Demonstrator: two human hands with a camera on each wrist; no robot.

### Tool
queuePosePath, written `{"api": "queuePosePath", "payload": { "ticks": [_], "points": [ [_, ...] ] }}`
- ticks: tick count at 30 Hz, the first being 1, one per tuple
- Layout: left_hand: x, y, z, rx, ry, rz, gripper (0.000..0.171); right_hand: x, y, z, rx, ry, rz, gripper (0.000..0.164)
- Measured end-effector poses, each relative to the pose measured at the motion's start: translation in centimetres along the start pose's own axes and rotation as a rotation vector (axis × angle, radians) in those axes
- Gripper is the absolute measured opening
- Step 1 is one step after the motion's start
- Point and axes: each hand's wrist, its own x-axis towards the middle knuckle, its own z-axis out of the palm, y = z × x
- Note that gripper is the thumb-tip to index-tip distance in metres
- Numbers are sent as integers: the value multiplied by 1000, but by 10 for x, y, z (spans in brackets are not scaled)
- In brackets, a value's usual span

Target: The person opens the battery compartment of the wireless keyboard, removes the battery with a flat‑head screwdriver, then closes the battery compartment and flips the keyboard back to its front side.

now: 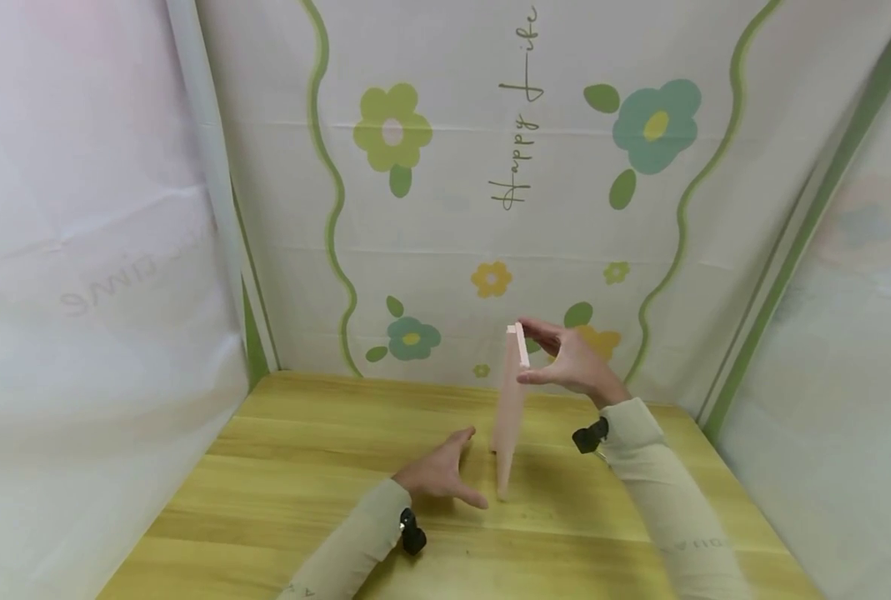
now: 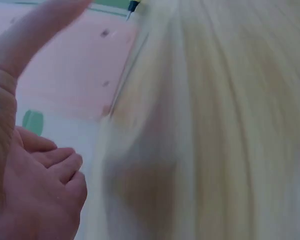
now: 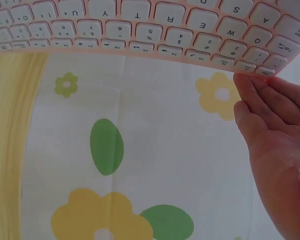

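Backdrop: white cloth, printed flowers, behind wooden tabletop.
Keyboard: pink with white keys, held upright on end over the tabletop; cannot tell whether its lower end touches.
Right hand: thumb and fingers clamped on the keyboard's upper end.
Left hand: thumb and fingers apart, near the keyboard's lower end.
Wrists: small black device at each sleeve.

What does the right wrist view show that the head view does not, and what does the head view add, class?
Only the right wrist view shows the white lettered keys. Only the head view shows the left hand and the "Happy Life" lettering. Both show the right hand holding the pink keyboard, part of the wooden table and yellow flowers.
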Motion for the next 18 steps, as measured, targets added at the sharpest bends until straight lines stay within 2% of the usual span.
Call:
{"api": "queuePosePath", "payload": {
  "ticks": [5, 9, 18],
  "points": [
    [13, -1, 10, -28, 12, -11, 133, 3, -2, 6, 58, 18, 6, 99],
    [21, -5, 13, -81, 26, 18, 130, 5, -5, 9, 105, 27, 8, 97],
    [24, -12, 10, -130, 69, 72, 118, 6, -4, 10, 156, 56, -31, 93]
  ]
}}
